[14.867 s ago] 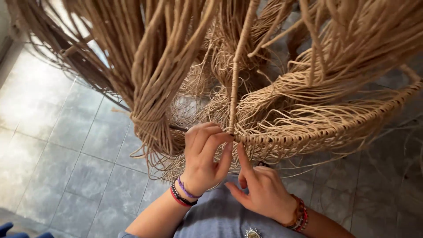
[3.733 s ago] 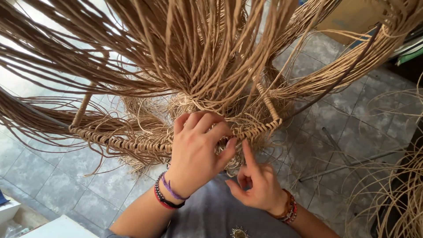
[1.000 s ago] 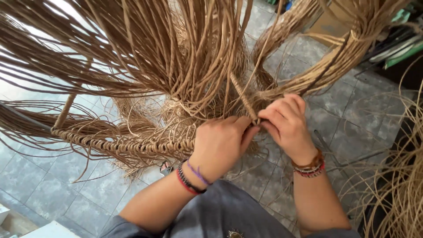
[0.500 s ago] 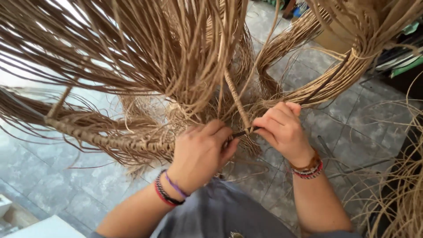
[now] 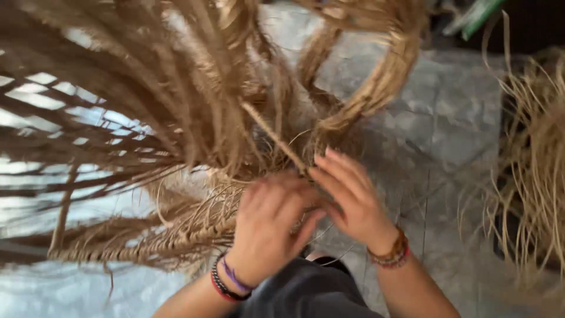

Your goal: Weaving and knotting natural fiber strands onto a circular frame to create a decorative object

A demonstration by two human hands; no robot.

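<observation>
The wrapped rod [image 5: 273,137] runs diagonally from upper left down to lower right, ending between both hands. Left hand [image 5: 268,227] and right hand [image 5: 347,197] meet there; motion blur hides each grip.

Two hands, the left hand [image 5: 268,227] and the right hand [image 5: 347,197], one woven fibre frame [image 5: 194,118], and one loose fibre heap [image 5: 532,171] at the right.

both hands [image 5: 306,218] and woven fibre strands [image 5: 194,100] motion-blurred (grip on anything unclear), strands cut off at top
</observation>
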